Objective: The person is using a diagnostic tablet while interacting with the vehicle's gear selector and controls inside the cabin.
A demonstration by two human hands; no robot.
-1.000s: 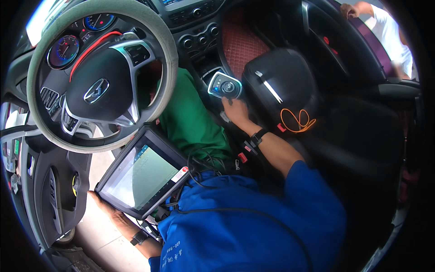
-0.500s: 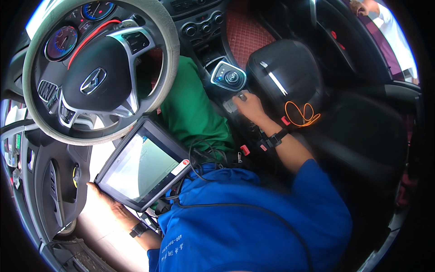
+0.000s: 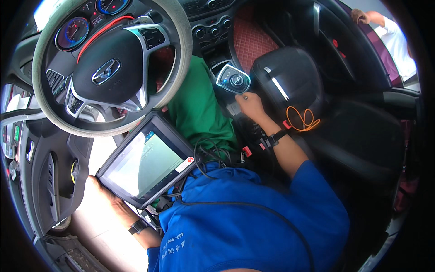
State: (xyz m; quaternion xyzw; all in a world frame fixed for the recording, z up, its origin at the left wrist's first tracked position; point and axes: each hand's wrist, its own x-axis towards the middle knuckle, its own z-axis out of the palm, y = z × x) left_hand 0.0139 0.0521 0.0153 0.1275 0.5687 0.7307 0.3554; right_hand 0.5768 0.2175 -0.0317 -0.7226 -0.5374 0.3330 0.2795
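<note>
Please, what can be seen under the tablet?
The left hand supports the tablet at its lower left; the fingers beneath are mostly covered. Green trousers and black cables show beside its right edge. Whatever lies directly underneath is hidden.

Glossy tablet screen [image 3: 146,164] (matt frame [image 3: 174,139])

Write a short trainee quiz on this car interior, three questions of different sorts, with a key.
1. Which of the person's hands holds the black-cased tablet?
2. True or false: the right hand grips the steering wheel.
3. Choose one: the looped cable on the passenger seat is (a) green, (b) orange, (c) white.

Key:
1. The left hand.
2. False; it is close by the rotary gear knob.
3. b
</note>
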